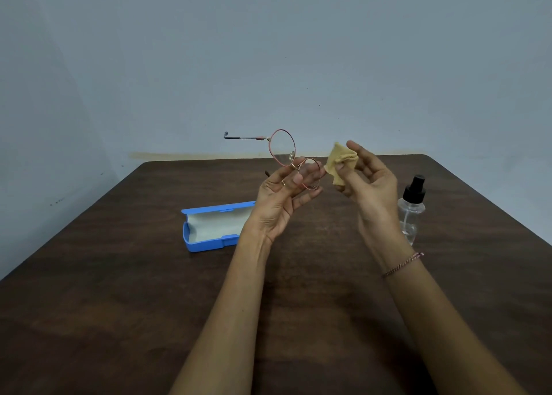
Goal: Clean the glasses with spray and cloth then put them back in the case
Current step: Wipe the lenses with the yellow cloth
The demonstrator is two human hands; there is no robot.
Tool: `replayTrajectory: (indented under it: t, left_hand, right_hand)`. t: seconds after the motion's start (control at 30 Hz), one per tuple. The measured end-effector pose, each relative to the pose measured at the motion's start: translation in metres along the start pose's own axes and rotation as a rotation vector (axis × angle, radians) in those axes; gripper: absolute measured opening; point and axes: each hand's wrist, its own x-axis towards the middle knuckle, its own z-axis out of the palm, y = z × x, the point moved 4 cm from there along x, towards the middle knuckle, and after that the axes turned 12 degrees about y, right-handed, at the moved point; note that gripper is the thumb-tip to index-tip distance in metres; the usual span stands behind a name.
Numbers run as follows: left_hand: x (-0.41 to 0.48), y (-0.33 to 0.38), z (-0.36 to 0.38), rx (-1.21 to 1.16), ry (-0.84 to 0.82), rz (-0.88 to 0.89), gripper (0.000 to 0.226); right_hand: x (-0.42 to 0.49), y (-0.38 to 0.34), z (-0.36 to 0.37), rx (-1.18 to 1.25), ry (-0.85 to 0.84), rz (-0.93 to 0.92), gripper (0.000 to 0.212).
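My left hand (279, 202) holds up the glasses (283, 147), thin pink round frames, pinched near the bridge above the table. One temple arm sticks out to the left. My right hand (369, 185) grips a small yellow cloth (339, 160) just right of the lenses, a little apart from them. The blue case (209, 229) lies open on the table to the left of my left wrist, its pale lining showing. A clear spray bottle (411, 212) with a black pump top stands upright behind my right wrist.
A dark brown wooden table (119, 290) fills the lower view, its far edge against a plain blue-grey wall (268, 51). A thin bracelet (403, 264) sits on my right wrist.
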Motion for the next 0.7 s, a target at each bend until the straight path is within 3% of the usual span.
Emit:
replayTrajectory:
  t: [0.23, 0.5, 0.7]
  left_hand:
    - [0.0, 0.009, -0.003, -0.029, -0.001, 0.052, 0.037]
    - [0.0, 0.012, -0.003, -0.05, 0.017, 0.061, 0.038]
    - [0.0, 0.012, -0.004, -0.063, 0.023, 0.055, 0.041]
  right_hand:
    - [0.004, 0.018, 0.0, 0.112, -0.077, 0.33, 0.024]
    - [0.007, 0.021, -0.003, 0.138, -0.028, 0.443, 0.011]
    - [0.006, 0.021, -0.005, 0.104, -0.021, 0.457, 0.014]
